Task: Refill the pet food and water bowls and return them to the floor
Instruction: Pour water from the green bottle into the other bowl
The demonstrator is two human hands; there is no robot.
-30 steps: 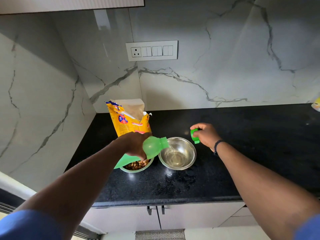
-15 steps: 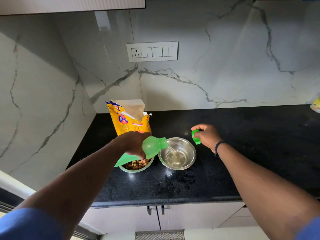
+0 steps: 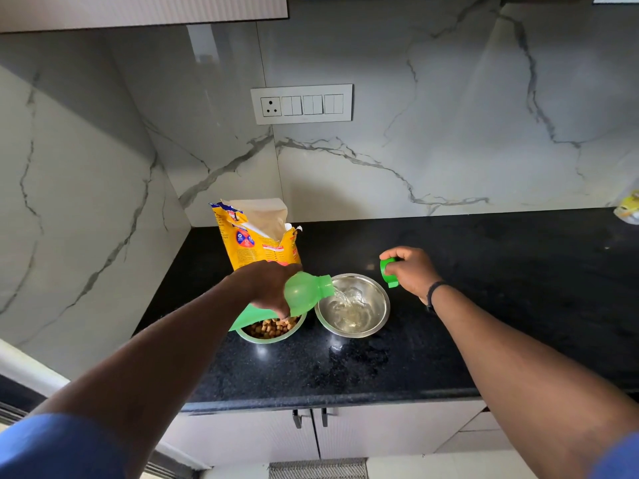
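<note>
My left hand grips a green plastic bottle, tipped to the right with its mouth over a steel bowl. A stream of water runs from the bottle into that bowl, which holds some clear water. Left of it, partly under the bottle, stands a second bowl filled with brown kibble. My right hand hovers just right of the water bowl, closed around the green bottle cap. Both bowls rest on the black counter.
An open yellow pet food bag stands upright behind the kibble bowl, near the marble corner wall. A switch panel is on the back wall. A yellowish item sits at the counter's far right. Cabinet doors lie below the counter's front edge.
Water keeps pouring and the level in the steel bowl has risen a little. Both hands hold nearly the same positions.
</note>
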